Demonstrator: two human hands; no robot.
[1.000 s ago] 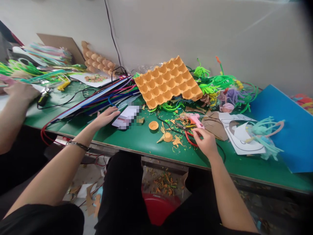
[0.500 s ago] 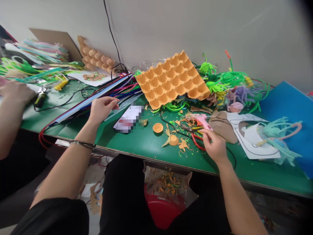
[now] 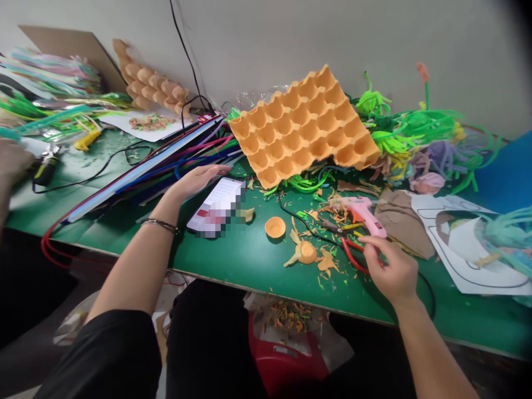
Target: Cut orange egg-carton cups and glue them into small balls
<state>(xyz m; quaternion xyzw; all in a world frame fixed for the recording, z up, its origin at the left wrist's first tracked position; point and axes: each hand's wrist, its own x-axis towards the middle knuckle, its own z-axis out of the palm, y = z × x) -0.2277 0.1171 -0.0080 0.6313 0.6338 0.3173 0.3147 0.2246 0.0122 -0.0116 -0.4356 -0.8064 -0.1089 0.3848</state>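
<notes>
Phone lay on desk; my left hand rested flat, unclenched, at its edge. Right hand pinched red scissors.

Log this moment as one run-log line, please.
left hand: on phone | right hand: at red-handled scissors | glue gun, egg tray nearby

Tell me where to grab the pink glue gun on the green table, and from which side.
Take the pink glue gun by its handle, the end slanting toward the near table edge, coming from the near right where the right hand already is. The body lies flat on its side. Its far end sits among orange scraps and the red-handled scissors, so that side is crowded.
</notes>
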